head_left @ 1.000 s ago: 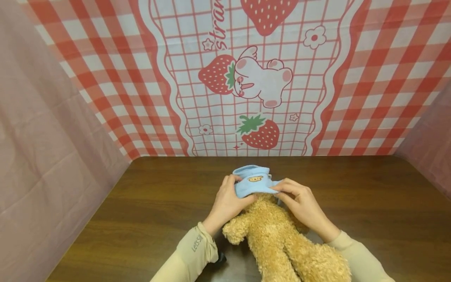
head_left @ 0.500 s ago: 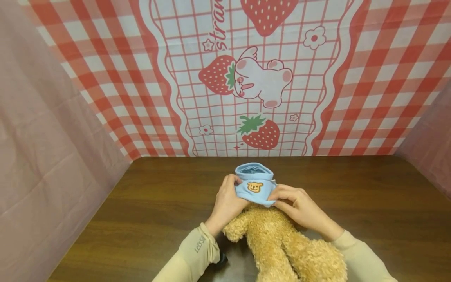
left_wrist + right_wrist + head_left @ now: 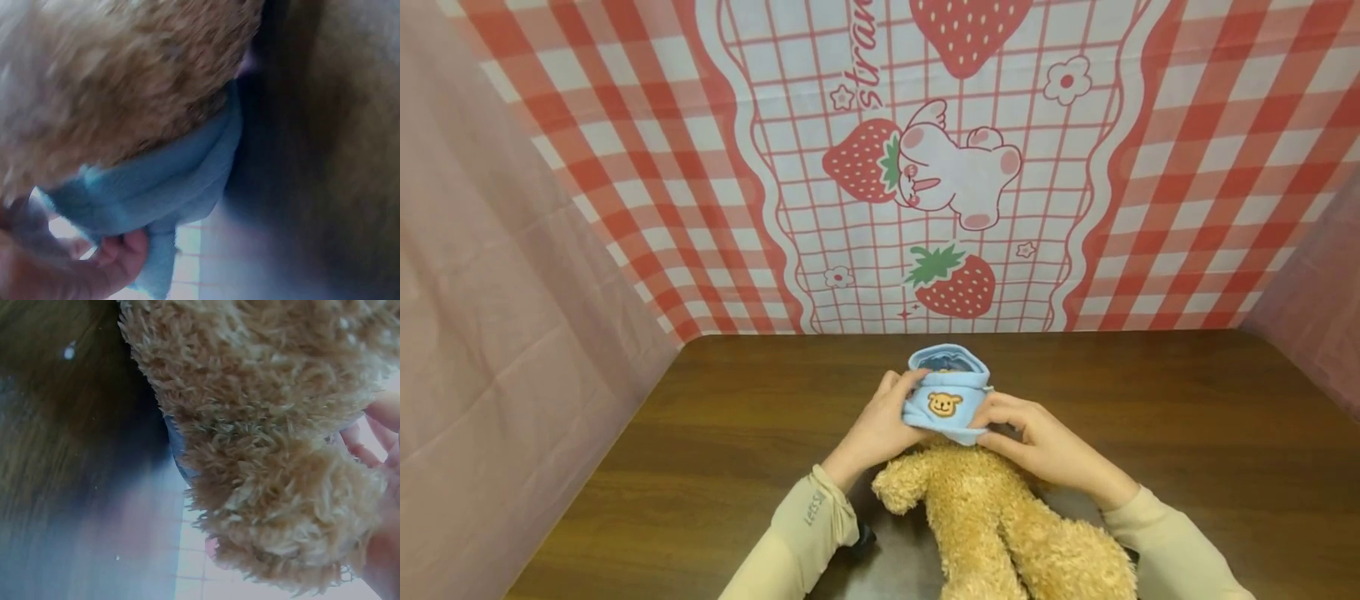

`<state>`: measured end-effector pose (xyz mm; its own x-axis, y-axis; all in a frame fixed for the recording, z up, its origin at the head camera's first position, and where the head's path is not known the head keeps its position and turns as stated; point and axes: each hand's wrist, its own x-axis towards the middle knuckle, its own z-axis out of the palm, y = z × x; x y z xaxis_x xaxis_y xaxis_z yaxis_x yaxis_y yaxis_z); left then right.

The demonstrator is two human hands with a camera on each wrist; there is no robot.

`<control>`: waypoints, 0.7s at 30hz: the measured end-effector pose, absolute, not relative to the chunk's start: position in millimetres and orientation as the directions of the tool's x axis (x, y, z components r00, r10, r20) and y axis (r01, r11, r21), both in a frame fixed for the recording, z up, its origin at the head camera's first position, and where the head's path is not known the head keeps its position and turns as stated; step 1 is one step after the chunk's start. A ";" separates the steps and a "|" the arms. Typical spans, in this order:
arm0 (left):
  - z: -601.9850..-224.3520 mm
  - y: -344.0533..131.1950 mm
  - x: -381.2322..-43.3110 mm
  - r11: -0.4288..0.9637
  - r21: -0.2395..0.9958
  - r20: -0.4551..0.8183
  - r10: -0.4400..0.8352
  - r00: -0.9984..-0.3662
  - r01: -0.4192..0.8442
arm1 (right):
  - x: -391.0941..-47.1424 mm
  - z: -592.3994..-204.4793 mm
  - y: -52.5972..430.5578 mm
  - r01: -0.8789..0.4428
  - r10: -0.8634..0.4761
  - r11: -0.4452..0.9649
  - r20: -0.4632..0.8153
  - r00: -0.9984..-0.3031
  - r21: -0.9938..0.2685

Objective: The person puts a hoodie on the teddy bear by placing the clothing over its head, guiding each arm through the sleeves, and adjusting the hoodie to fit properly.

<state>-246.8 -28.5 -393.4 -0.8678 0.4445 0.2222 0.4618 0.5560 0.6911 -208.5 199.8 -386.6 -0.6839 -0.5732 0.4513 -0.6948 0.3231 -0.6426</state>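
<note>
A curly golden-brown teddy bear (image 3: 970, 504) lies on the table, legs toward me. A small light-blue piece of doll clothing (image 3: 958, 423) with a bear-face patch covers its head end, its far opening facing up. My left hand (image 3: 874, 429) grips the cloth's left side, fingers near the upper band and thumb low. At the lower right edge, my right hand (image 3: 1041, 437) pinches the hem. The left wrist view shows blue cloth (image 3: 144, 187) wrapped against the fur (image 3: 125, 81). In the right wrist view, fur (image 3: 262, 375) fills most of the picture. The bear's head is hidden.
The dark wooden table (image 3: 722, 442) ends at a checked strawberry-print cloth (image 3: 820, 217) hanging behind it. Pale pink curtains (image 3: 512, 333) hang at both sides. A small black object (image 3: 865, 536) shows beside the left sleeve.
The blue cloth has tipped so its far opening and patch show more fully, and its lower edge has come nearer me. Both hands keep hold; the left fingers have shifted up toward the band.
</note>
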 end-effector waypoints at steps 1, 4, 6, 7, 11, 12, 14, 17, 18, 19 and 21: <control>-391.9 -30.0 -246.8 0.550 0.699 0.201 0.462 -0.864 0.457 | -208.9 -387.1 199.3 -0.695 -0.560 0.332 0.460 -0.689 -0.637; -389.7 -33.1 -247.4 0.541 0.699 0.173 0.507 -0.844 0.468 | -209.5 -388.5 198.1 -0.710 -0.518 0.345 0.506 -0.690 -0.615; -389.1 -34.3 -247.1 0.531 0.694 0.176 0.529 -0.830 0.486 | -209.9 -389.1 197.6 -0.717 -0.483 0.351 0.540 -0.689 -0.602; -389.3 -34.4 -247.0 0.527 0.692 0.178 0.537 -0.825 0.492 | -210.2 -389.3 197.7 -0.722 -0.464 0.359 0.558 -0.688 -0.592; -390.9 -32.9 -245.3 0.490 0.699 0.205 0.562 -0.801 0.522 | -210.8 -388.3 200.0 -0.699 -0.407 0.453 0.569 -0.714 -0.553; -391.1 -32.1 -244.8 0.475 0.700 0.213 0.575 -0.790 0.534 | -210.8 -387.6 200.8 -0.686 -0.403 0.487 0.558 -0.726 -0.540; -391.8 -30.5 -244.1 0.443 0.694 0.235 0.607 -0.759 0.568 | -210.7 -386.4 202.9 -0.655 -0.408 0.540 0.517 -0.753 -0.528; -392.0 -28.9 -243.8 0.405 0.682 0.254 0.650 -0.716 0.609 | -210.7 -384.5 205.9 -0.615 -0.432 0.594 0.439 -0.788 -0.519; -391.6 -28.8 -243.7 0.400 0.675 0.256 0.661 -0.705 0.620 | -210.9 -384.0 206.8 -0.607 -0.438 0.606 0.421 -0.794 -0.515; -391.3 -29.1 -243.7 0.399 0.671 0.254 0.668 -0.700 0.625 | -211.2 -383.9 207.8 -0.599 -0.440 0.615 0.407 -0.801 -0.513; -390.6 -30.0 -244.0 0.411 0.656 0.241 0.680 -0.692 0.633 | -211.9 -383.6 209.6 -0.590 -0.438 0.631 0.396 -0.807 -0.504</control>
<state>-244.0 -30.0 -390.6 -0.6920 0.6804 0.2413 0.6330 0.4112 0.6559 -211.9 209.6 -383.6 -0.8071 -0.4382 0.3957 -0.5897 0.6308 -0.5043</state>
